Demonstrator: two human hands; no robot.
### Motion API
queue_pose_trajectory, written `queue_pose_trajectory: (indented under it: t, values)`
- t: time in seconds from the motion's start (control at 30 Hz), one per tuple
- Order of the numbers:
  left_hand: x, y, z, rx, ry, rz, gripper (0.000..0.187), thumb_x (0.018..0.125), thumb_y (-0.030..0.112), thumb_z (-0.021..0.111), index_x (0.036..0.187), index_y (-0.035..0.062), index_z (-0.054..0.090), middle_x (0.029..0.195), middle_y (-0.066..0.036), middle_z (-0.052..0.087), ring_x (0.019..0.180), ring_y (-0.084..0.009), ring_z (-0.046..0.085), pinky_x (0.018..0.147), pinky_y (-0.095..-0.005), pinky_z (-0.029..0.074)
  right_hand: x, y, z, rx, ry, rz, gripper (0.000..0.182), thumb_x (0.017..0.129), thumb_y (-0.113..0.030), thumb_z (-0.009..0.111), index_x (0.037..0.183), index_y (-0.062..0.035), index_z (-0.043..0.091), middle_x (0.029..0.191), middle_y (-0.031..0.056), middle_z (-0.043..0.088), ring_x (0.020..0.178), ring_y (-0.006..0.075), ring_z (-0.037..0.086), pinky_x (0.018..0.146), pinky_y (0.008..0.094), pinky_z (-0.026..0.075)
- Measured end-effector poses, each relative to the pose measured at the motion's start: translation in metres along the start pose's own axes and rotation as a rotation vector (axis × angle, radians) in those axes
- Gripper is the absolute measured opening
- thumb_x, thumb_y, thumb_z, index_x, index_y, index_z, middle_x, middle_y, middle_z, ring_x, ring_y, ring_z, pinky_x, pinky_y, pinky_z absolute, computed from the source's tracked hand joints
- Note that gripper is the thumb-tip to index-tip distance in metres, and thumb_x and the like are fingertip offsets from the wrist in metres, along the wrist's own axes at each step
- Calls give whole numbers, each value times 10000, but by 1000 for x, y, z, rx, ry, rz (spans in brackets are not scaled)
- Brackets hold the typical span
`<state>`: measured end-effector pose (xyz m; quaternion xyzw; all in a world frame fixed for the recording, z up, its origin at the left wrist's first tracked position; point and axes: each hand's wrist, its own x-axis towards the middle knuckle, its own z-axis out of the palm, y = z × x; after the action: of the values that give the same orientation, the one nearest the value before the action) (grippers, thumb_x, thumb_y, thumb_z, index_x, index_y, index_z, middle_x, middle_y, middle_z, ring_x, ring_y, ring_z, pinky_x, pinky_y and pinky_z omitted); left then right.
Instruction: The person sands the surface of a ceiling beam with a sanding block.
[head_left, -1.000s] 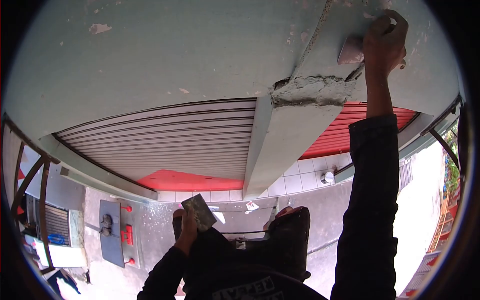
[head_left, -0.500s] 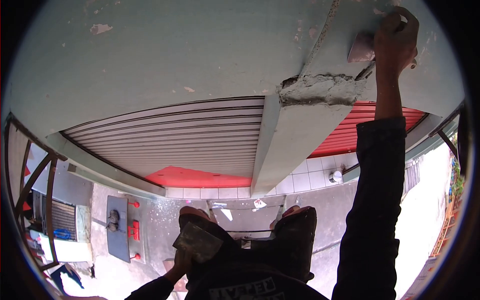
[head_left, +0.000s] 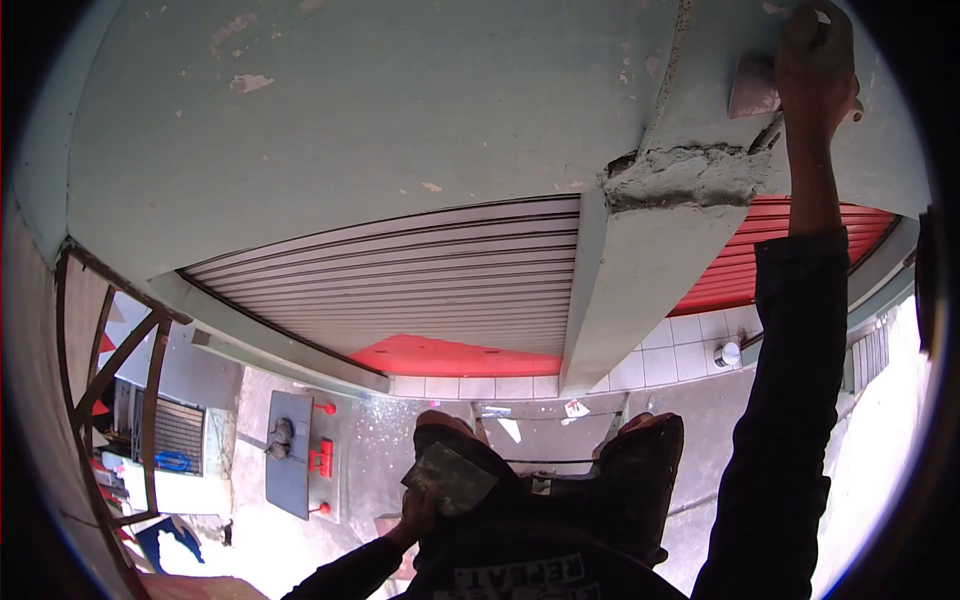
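My right hand (head_left: 815,75) is raised to the pale green wall (head_left: 380,110) at the upper right, fingers closed around a putty knife. The blade of this putty knife (head_left: 753,88) lies flat against the wall or very near it; its handle is mostly hidden by the hand. Below the blade is a rough, broken patch of plaster (head_left: 685,178) at the top of a pillar (head_left: 630,280). Low down by my thigh, my left hand (head_left: 420,515) grips a flat, smeared rectangular plate (head_left: 452,480), possibly a wide scraper; its handle is hidden.
A ridged strip (head_left: 668,85) runs up the wall. A grey shutter (head_left: 430,285) and a red shutter (head_left: 735,265) flank the pillar. Far below stand a dark table (head_left: 290,455) with red parts and a paint can (head_left: 727,354). Metal framing (head_left: 150,420) is at left.
The view has turned left, so the wall, shutters and floor appear farther right. My right hand stays on the putty knife at about the same wall spot; my left hand still grips the plate.
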<state>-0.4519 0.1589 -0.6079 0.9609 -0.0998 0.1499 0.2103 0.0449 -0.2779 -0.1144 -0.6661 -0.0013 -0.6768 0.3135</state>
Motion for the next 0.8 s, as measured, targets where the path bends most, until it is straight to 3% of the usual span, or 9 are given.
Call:
queue_pose_trajectory:
  t: [0.1,0.17,0.33,0.53,0.57,0.6,0.67,0.73,0.8]
  values:
    - [-7,-9,9,-296,-74,-282,350,902,34,638,1235,-74,619,970,-266,632,809,-439,615,699,-528,498,-3,15,16,-81,190,-127,138,990,-221,499,1053,-126,577,721,187,599,699,344,674,642,473,485]
    - [10,8,-4,-391,-71,-411,338,917,27,628,1240,-71,613,981,-270,632,813,-443,611,693,-532,492,-1,11,6,34,136,-152,136,989,-208,495,1057,-124,577,707,169,579,638,328,624,626,450,473]
    - [-6,-3,6,-272,-34,-255,286,975,36,585,1246,-54,597,998,-274,629,823,-456,599,671,-545,471,-1,14,7,92,147,-228,153,977,-206,511,1081,-116,578,688,139,562,601,297,576,614,438,463]
    - [-2,-1,-3,5,2,-37,253,1007,105,565,1206,-41,620,988,-269,639,832,-447,612,689,-524,486,-11,-11,-20,146,-8,95,225,956,-121,542,1177,-94,573,747,106,587,665,233,590,668,361,485]
    - [-3,-2,-3,100,9,29,252,1013,131,564,1188,-39,629,985,-264,648,840,-445,620,698,-518,492,-8,-21,-11,63,270,-120,241,951,-107,549,1189,-82,569,793,110,594,695,218,590,683,340,482]
    - [8,6,-8,-65,-15,-142,255,1016,160,561,1161,-35,636,980,-256,658,853,-438,630,708,-510,496,-5,-37,3,-26,547,-335,257,946,-93,556,1202,-70,565,839,113,600,724,203,591,699,320,478]
    - [35,29,-22,-406,-65,-484,277,1022,218,557,1107,-29,650,972,-239,679,879,-425,651,728,-495,504,-2,-48,5,131,602,-466,272,939,-81,569,1208,-40,563,933,121,609,790,175,595,728,289,474]
    - [34,30,-23,-373,-66,-446,289,1022,243,556,1071,-26,651,968,-225,692,899,-411,662,742,-486,508,-3,-69,-24,482,203,-205,265,937,-88,579,1191,-10,570,992,125,616,839,152,599,741,272,472]
    - [34,29,-23,-397,-77,-502,295,1021,253,557,1055,-24,652,967,-219,698,906,-401,668,751,-481,510,11,-139,-56,507,-48,243,251,939,-100,589,1162,16,581,976,119,626,841,134,599,731,263,471]
